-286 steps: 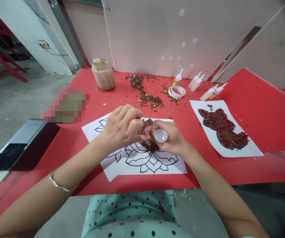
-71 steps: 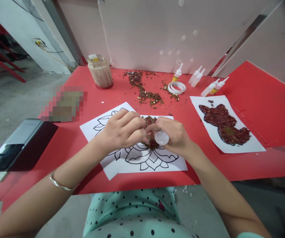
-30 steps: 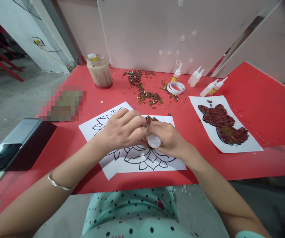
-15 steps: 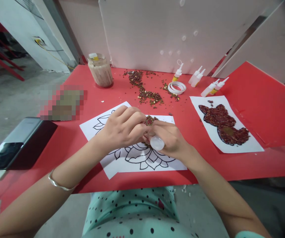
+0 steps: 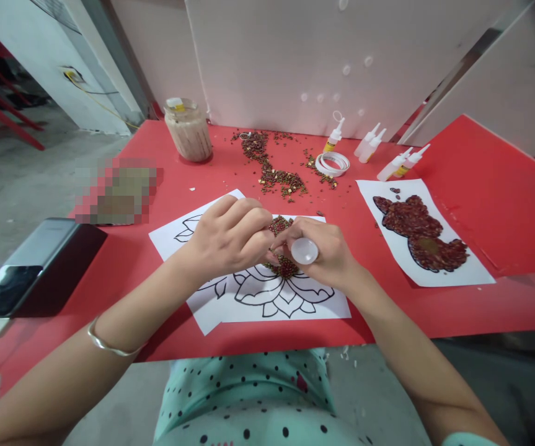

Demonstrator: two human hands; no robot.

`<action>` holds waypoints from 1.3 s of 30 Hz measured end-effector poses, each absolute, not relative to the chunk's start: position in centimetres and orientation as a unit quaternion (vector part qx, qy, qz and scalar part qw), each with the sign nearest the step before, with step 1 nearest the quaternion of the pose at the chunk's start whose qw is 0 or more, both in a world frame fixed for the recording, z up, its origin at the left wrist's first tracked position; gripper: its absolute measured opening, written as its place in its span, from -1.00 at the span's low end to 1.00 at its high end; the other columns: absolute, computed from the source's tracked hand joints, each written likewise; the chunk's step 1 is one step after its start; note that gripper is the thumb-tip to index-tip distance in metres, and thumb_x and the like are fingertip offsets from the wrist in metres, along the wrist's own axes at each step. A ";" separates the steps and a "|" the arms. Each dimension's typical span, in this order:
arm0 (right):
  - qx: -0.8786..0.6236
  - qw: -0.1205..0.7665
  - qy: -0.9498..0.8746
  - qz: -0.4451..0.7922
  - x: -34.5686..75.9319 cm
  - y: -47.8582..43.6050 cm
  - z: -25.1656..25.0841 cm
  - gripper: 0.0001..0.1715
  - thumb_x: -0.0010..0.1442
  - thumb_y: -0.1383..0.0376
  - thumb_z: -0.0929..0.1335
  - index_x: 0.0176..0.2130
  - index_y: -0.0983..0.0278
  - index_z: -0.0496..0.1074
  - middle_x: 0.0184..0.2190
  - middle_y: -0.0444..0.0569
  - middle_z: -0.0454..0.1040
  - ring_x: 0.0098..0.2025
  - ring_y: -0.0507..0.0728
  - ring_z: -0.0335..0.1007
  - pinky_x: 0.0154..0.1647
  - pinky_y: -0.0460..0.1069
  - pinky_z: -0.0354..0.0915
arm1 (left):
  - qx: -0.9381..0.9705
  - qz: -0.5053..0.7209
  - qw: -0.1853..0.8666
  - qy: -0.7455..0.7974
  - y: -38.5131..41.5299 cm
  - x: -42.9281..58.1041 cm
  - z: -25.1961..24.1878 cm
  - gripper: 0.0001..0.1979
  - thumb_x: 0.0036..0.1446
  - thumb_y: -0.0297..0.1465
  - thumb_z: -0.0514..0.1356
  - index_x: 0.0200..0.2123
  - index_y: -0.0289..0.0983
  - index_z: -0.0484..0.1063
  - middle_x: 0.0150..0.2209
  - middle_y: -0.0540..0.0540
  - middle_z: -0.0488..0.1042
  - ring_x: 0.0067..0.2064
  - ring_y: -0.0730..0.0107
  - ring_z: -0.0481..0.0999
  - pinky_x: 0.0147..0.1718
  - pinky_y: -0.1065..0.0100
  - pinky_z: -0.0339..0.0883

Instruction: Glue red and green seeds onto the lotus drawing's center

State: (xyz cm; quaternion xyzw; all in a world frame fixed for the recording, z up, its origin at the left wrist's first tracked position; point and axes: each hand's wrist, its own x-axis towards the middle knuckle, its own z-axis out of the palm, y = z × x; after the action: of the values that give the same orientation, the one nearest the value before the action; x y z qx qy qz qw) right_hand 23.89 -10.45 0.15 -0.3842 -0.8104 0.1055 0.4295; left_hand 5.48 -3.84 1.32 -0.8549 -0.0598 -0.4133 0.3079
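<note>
A white sheet with a black flower outline [image 5: 288,305] lies on the red table near its front edge. Small green and red beads or seeds [image 5: 286,267] cover the flower's middle. My right hand [image 5: 325,251] is closed around a small white bottle [image 5: 304,251], its round base facing up and its tip hidden. Just left of it, my left hand [image 5: 237,235] hovers over the sheet with bent fingers pressed together; what they hold, if anything, is hidden. Under my left forearm lies a second outlined sheet [image 5: 167,234].
Loose seeds [image 5: 282,179], a jar [image 5: 188,133], a tape roll [image 5: 332,165] and several small bottles [image 5: 369,146] stand or lie at the back. A sheet with a dark red seed picture [image 5: 425,235] is at right. A black box-like device [image 5: 39,266] lies at left.
My right hand and the bottle have moved slightly right and up, away from my left hand. More of the seed-covered flower middle shows between them.
</note>
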 end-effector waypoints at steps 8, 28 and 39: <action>-0.422 0.422 -0.758 0.261 23.3 -10.7 0.8 -0.79 0.06 0.40 0.37 -0.49 0.22 0.23 -0.48 -0.19 0.47 -0.44 -0.01 0.35 -0.41 -0.09 0.25 | -0.815 -0.478 0.324 0.046 -4.2 5.6 1.6 -0.78 0.08 -0.47 0.17 -0.43 -0.17 0.11 -0.45 0.10 0.30 -0.38 0.51 0.33 -0.49 0.40 0.21; -0.422 0.351 -0.830 0.098 23.3 -10.5 -0.7 -0.88 -0.02 0.45 0.30 -0.42 0.24 0.29 -0.57 -0.16 0.32 -0.48 0.02 0.22 -0.53 -0.09 0.10 | -0.828 -0.452 0.331 0.022 -4.8 6.0 1.1 -0.85 0.10 -0.50 0.09 -0.38 -0.19 0.12 -0.25 0.07 0.25 -0.19 0.55 0.29 -0.33 0.43 0.24; -0.361 0.503 -0.783 -0.062 22.5 -10.8 -1.0 -0.82 0.13 0.44 0.31 -0.46 0.21 0.26 -0.60 -0.19 0.43 -0.50 -0.01 0.19 -0.49 -0.08 0.24 | -0.803 -0.494 0.333 0.003 -4.5 6.0 1.2 -0.73 0.04 -0.52 0.23 -0.41 -0.16 0.13 -0.42 0.13 0.32 -0.37 0.54 0.36 -0.46 0.42 0.26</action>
State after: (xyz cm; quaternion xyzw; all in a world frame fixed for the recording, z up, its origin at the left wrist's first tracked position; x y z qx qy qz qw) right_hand 22.47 -10.81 -1.00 -0.3610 -0.7827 -0.0617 0.5033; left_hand 5.99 -4.54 1.15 -0.8035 0.0028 -0.4936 0.3329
